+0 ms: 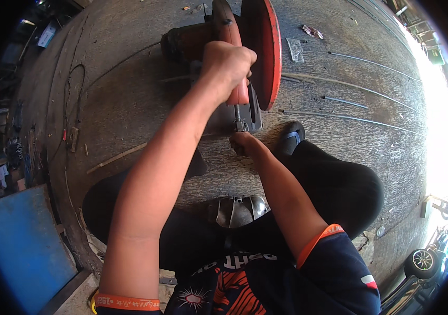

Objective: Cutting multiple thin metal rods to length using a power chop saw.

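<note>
Up front, left grip (229, 63) wraps the saw's (272, 52) red handle (239, 95); right grip's (241, 143) hold unclear

Daylight (443, 115) blazes in on the right, scuffed floor (402, 168) stretching wide, blue panel (27, 244) at lower left!

The floor (392, 184) (scuffed) bears a saw (275, 58) and rods (346, 102).

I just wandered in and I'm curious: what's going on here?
A person is bent over what looks like a cut-off saw. The left hand is closed around its red handle. The right hand is at the near end of a metal screw; its exact grip is hidden. Thin rods lie off to the right.
</note>
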A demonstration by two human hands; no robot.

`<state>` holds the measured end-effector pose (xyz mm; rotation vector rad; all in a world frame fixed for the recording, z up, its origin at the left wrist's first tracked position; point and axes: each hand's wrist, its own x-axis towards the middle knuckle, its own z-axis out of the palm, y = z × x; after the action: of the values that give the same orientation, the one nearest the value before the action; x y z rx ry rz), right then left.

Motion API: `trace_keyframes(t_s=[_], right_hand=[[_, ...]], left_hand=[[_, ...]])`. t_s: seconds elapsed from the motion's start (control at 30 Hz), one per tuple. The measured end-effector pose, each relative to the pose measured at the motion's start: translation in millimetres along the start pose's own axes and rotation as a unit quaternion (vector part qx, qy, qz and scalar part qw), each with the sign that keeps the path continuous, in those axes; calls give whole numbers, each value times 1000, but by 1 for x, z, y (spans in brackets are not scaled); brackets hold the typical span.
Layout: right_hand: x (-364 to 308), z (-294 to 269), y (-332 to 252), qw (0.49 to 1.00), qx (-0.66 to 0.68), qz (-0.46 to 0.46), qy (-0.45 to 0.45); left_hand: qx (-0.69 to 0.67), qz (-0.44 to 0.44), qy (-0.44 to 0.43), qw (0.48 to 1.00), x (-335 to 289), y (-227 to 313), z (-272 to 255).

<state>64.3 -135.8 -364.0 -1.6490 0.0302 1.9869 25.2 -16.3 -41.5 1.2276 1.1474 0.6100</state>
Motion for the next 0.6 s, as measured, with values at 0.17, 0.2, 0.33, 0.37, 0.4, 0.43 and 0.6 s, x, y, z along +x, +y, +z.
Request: trace_keyframes(t_s=[0.17,0.2,0.33,0.37,0.4,0.43,0.6], right_hand=[[11,-6,6,1000,-9,-4,-8],[13,-5,8,1000,-15,-14,1],[11,3,7,995,-59,-61,46],[7,5,4,991,-85,-66,74],[2,4,1,990,-107,-82,48],[-5,2,-1,986,-135,-86,37],[-37,-26,-2,994,-109,-17,4]], left_hand=[[46,-28,-47,997,5,28,-5],[45,-25,-42,998,6,30,-5],[38,-32,-27,998,10,37,-4],[34,-37,-27,998,10,38,-3],[30,-43,-26,998,10,38,-3],[36,-43,-24,998,10,38,-4],[37,-42,-14,998,14,42,-2]])
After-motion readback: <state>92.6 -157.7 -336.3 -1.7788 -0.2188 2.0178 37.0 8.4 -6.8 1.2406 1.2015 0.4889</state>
